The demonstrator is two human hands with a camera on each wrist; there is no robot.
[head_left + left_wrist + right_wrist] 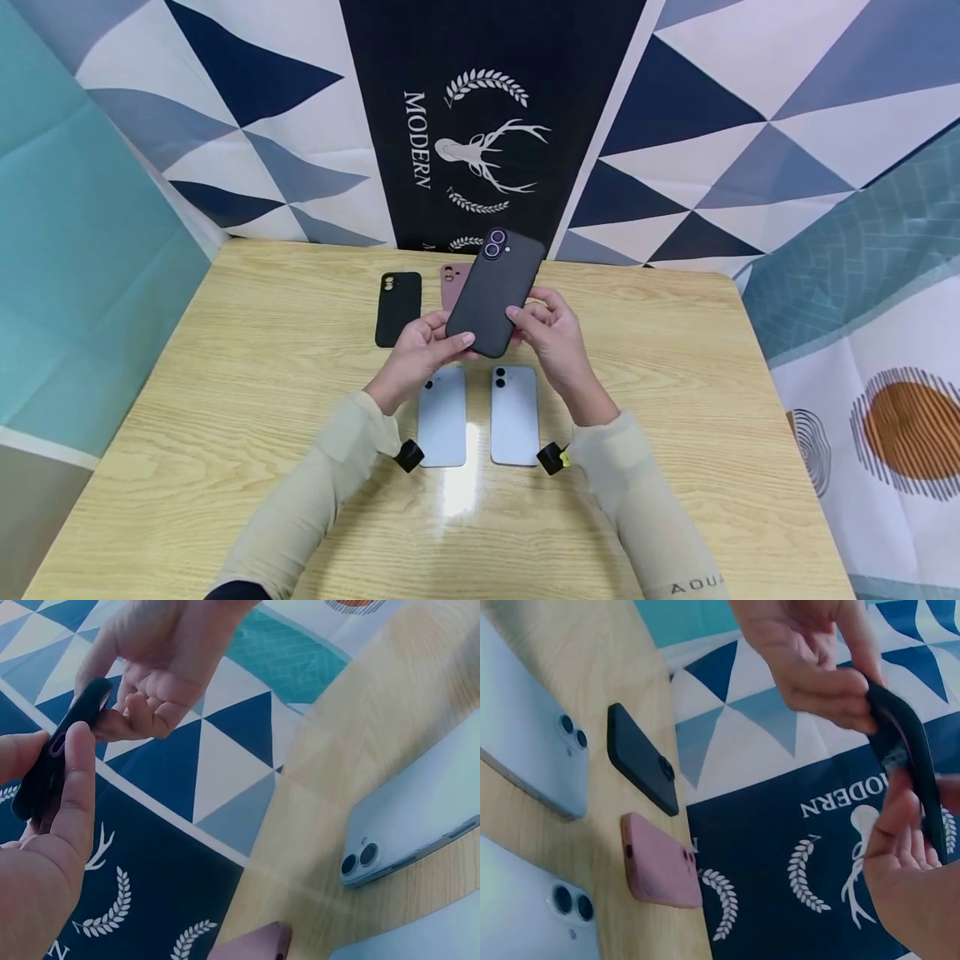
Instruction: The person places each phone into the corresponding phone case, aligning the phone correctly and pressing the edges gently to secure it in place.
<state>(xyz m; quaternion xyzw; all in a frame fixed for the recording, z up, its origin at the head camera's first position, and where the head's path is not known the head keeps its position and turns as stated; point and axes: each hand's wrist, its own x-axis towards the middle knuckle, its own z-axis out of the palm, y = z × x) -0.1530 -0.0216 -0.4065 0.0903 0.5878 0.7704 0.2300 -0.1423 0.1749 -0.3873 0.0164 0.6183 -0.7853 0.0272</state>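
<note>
Both hands hold a black phone case (497,296) up above the far part of the table, tilted, its back with the camera cut-out facing up. My left hand (422,357) pinches its lower left corner, thumb on the back. My right hand (557,340) grips the right edge between thumb and fingers. Seen edge-on in the right wrist view, the case (911,742) shows a hollow inner side. Below the hands lie two pale blue phones, a left one (442,425) and a right one (515,425), backs up.
Behind the left hand, another black phone case (397,310) lies on the wooden table (285,350). A pink phone case (452,286) beside it is partly hidden by the held case. A patterned cloth (300,117) hangs at the table's far edge.
</note>
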